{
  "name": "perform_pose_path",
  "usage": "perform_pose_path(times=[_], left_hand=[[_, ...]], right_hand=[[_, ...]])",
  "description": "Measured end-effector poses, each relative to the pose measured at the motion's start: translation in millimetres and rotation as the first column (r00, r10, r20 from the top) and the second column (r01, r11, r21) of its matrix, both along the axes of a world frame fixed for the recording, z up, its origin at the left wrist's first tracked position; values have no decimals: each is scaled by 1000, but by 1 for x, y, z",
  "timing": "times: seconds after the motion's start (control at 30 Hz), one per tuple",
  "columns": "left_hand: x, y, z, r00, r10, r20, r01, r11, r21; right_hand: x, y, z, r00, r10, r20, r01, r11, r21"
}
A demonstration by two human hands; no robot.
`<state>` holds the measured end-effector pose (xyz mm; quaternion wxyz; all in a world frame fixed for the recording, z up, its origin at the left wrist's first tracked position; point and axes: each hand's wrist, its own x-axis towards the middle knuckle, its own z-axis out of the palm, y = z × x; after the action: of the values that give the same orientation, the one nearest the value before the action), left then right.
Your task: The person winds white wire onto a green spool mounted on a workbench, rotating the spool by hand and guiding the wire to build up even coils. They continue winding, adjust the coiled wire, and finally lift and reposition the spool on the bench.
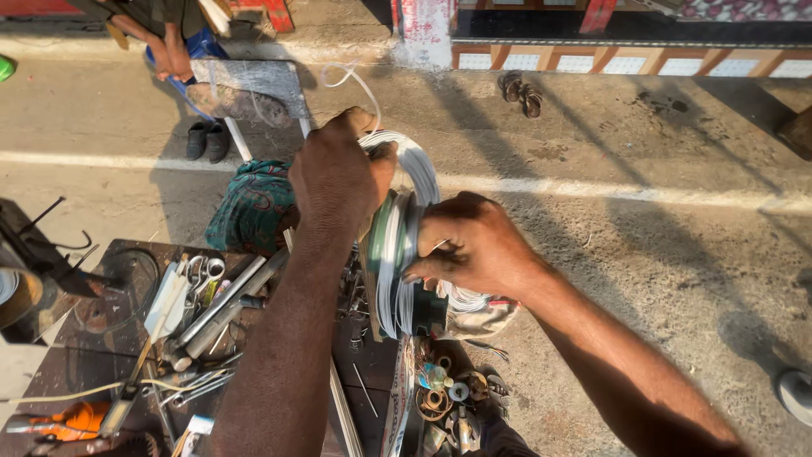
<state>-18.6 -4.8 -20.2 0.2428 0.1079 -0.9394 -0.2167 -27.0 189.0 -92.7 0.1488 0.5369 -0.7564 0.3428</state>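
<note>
Both grips meet on the wire coil (404,228): the left hand (338,173) clamps its top, the right hand (474,245) its right side. Below and left of the left grip, the tabletop (101,338) carries scissors (205,272). Well beyond both grips, sandals (520,89) lie on the pavement (634,211).

1. Wire coil (404,245): white, smooth, slightly glossy plastic-looking insulation.
2. Scissors (205,272): bright polished metal.
3. Workbench (101,338): dark, worn, matt top.
4. Ground (643,254): rough, matt, concrete-like.
5. Cloth (252,207): green patterned fabric, matt.
</note>
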Motion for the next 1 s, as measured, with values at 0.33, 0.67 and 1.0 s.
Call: perform_pose_path(times=[0.33, 0.67, 1.0], left_hand=[[4, 1, 2, 999, -32, 30, 31, 999, 21], [-1, -2, -3, 1000, -10, 14, 10, 1000, -5], [1, -3, -5, 999, -18, -32, 17, 999, -32]], right_hand=[[-119, 14, -21, 968, -244, -49, 238, 965, -107], [-55, -12, -243, 333, 299, 894, 270, 879, -394], [67, -26, -275, 306, -533, 789, 335, 836, 435]])
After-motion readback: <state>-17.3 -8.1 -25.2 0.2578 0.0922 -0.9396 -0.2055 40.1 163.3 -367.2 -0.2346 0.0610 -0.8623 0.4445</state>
